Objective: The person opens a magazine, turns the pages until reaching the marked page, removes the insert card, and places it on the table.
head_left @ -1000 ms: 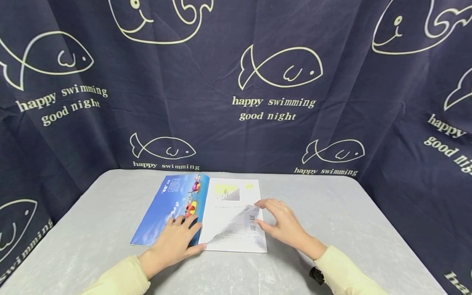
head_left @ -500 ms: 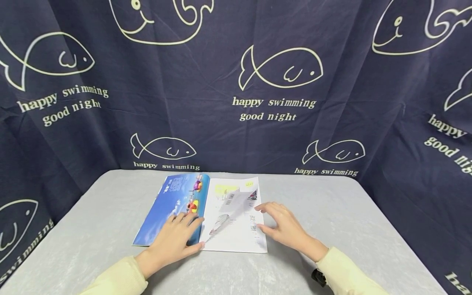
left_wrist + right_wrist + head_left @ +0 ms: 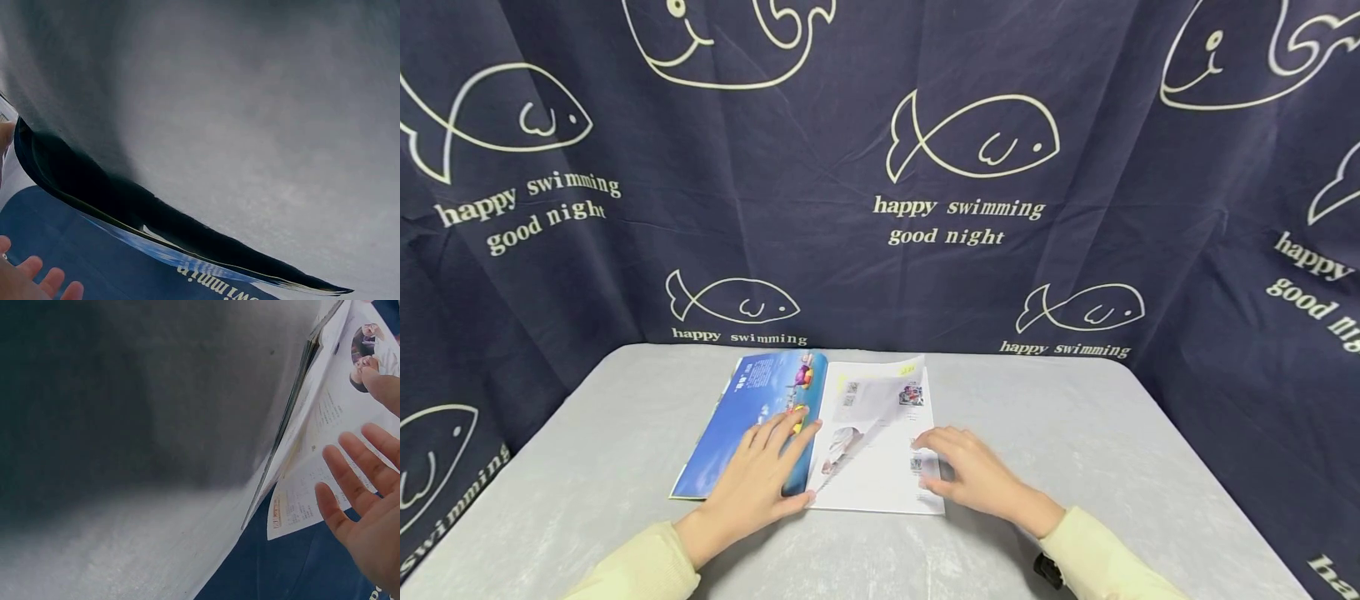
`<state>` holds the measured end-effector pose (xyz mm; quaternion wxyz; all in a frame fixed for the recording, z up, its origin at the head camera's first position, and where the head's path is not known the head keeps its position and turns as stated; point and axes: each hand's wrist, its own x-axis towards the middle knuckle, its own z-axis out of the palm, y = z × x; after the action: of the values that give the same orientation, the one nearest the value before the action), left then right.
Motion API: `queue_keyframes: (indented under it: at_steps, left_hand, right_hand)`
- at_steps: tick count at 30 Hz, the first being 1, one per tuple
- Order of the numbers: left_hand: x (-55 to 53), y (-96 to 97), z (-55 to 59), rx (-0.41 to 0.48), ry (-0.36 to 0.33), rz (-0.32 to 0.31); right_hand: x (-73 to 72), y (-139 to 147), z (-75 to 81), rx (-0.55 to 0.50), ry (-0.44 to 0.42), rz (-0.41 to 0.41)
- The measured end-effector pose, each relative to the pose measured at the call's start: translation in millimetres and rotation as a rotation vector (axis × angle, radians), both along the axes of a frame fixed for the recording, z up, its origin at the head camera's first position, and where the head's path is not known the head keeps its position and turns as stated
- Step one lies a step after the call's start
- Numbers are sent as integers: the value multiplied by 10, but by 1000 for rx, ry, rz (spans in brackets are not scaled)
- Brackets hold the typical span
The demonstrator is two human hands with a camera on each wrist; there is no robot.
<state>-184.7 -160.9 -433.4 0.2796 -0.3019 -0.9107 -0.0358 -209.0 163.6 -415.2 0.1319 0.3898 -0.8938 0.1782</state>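
An open magazine [image 3: 707,446] lies on the grey-covered table, its left page a blue sky-and-sea picture. My left hand [image 3: 756,471] rests on that blue page, fingers spread and thumb at the lower end of the spine. A thin white leaf [image 3: 868,404] on the right side is lifted and curls over toward the left, its upper corner raised. Beside the right edge is my right hand [image 3: 981,475], fingertips over the printed page beneath. The right wrist view shows its fingers [image 3: 356,459] extended and apart. In the left wrist view the magazine's edge [image 3: 147,240] bows upward.
A grey cloth covers the table [image 3: 1045,408]. Behind and at both sides hangs a dark blue curtain [image 3: 842,167] printed with fish and words. A black band [image 3: 1047,571] shows at the right sleeve.
The white leaf has curled further up and left, showing more of the page beneath. My right hand has slid slightly down along the right edge. My left hand stays on the blue page.
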Motion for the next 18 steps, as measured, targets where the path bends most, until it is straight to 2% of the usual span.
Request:
queue_keyframes:
  at_steps: [5,13,18]
  left_hand:
    - [8,7,11,-19,15,4]
    - [43,21,37,-34,-7,34]
    - [33,26,32,-26,22,29]
  right_hand:
    - [22,1,-17,50,-22,6]
    - [48,12,-41,123,-96,13]
    - [54,20,-46,150,-110,33]
